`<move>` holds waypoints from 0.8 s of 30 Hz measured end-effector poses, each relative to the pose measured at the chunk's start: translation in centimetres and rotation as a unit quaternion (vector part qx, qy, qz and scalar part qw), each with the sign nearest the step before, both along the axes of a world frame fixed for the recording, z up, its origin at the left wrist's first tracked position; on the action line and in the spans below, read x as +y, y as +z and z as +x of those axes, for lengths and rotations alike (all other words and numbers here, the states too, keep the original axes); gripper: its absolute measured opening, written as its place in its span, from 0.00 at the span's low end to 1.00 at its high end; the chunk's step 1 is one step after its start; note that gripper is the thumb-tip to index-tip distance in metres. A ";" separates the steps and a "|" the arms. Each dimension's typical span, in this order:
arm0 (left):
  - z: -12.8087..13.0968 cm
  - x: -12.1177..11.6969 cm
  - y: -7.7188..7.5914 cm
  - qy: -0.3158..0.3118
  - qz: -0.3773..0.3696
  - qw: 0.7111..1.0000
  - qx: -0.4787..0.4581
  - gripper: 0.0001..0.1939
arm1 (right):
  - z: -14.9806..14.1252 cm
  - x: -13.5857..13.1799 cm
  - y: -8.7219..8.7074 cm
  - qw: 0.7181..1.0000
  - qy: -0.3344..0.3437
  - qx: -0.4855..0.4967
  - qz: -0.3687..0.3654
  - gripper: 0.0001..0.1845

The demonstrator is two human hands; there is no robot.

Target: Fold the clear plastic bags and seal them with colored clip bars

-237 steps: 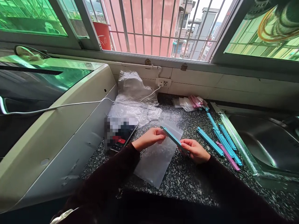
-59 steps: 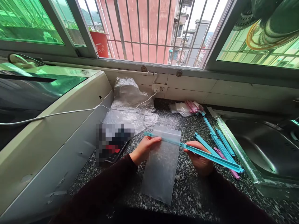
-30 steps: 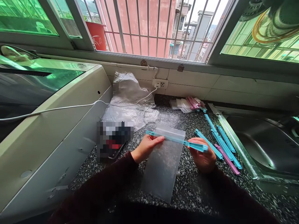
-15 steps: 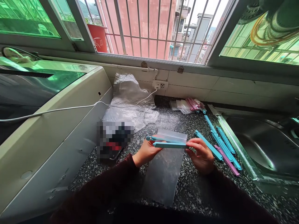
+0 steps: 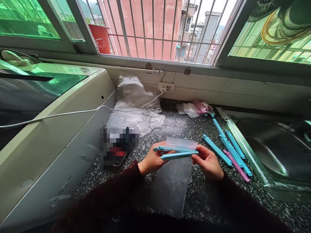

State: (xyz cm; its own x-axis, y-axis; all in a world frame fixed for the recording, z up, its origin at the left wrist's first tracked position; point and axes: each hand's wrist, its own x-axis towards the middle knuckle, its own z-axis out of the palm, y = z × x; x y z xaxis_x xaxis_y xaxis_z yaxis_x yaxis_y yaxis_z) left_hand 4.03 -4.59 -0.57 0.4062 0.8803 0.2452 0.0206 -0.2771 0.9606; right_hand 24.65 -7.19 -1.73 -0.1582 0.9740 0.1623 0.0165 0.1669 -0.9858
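Grip: left hand (image 5: 152, 160), right hand (image 5: 209, 162) on blue clip (image 5: 179, 155), part-hidden | phone (image 5: 120, 147) pixelated

- Left hand (image 5: 152, 161): partly curled, thumb (image 5: 170, 152) extended across toward the right hand, index (image 5: 160, 145) on the far side of the thumb; remaining fingers mostly hidden.
- Right hand (image 5: 209, 163): pinch pose, thumb (image 5: 198, 159) and index (image 5: 202, 149) pointing toward the left hand, thumb on the near side. Other fingertips hidden.
- Hands roughly level, near each other, not touching.
- Left forearm (image 5: 107, 192): runs back and outward from its hand, dark sleeve down to the wrist.
- Right forearm (image 5: 247, 200): mirrors it, back and outward, dark sleeve, cuff at wrist.
- Both wrists (image 5: 143, 168) bare just past the cuffs.
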 end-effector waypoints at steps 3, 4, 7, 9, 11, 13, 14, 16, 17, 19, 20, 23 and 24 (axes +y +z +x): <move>0.0 0.1 -0.3 -0.003 0.039 0.999 0.016 0.17 | -0.2 -0.1 -0.3 0.998 -0.023 0.035 -0.038 0.19; 0.0 0.1 -0.5 -0.002 0.051 0.999 0.018 0.17 | -0.3 -0.1 -0.4 0.997 -0.029 0.047 -0.047 0.19; 0.1 0.2 -0.8 -0.005 0.088 0.996 0.020 0.14 | -0.5 -0.2 -0.6 0.995 -0.041 0.070 -0.062 0.19; 0.1 0.3 -1.0 -0.017 0.117 0.993 0.019 0.11 | -0.6 -0.3 -0.6 0.995 -0.048 0.069 -0.062 0.19; 0.1 0.4 -1.1 -0.027 0.140 0.989 0.024 0.10 | -0.6 -0.3 -0.5 0.995 -0.058 0.060 -0.058 0.18; 0.1 0.4 -1.1 -0.026 0.150 0.988 0.032 0.10 | -0.7 -0.3 -0.4 0.995 -0.067 0.048 -0.050 0.18; 0.1 0.5 -1.1 -0.025 0.151 0.988 0.035 0.10 | -0.6 -0.3 -0.3 0.996 -0.070 0.040 -0.045 0.18; 0.1 0.4 -1.0 -0.022 0.151 0.988 0.033 0.11 | -0.6 -0.3 -0.3 0.996 -0.076 0.025 -0.036 0.19; 0.1 0.4 -1.0 -0.025 0.150 0.988 0.032 0.11 | -0.6 -0.3 -0.4 0.996 -0.080 0.019 -0.032 0.19; 0.2 0.3 -0.9 -0.036 0.143 0.989 0.032 0.12 | -0.6 -0.3 -0.5 0.995 -0.090 0.012 -0.029 0.20; 0.1 0.3 -0.8 -0.042 0.137 0.989 0.034 0.12 | -0.6 -0.2 -0.5 0.995 -0.096 0.012 -0.028 0.20; 0.1 0.2 -0.6 -0.041 0.102 0.993 0.034 0.13 | -0.6 -0.1 -0.7 0.994 -0.106 0.016 -0.029 0.21; 0.0 0.2 -0.6 -0.035 0.082 0.996 0.025 0.14 | -0.6 0.0 -0.8 0.993 -0.110 0.017 -0.029 0.21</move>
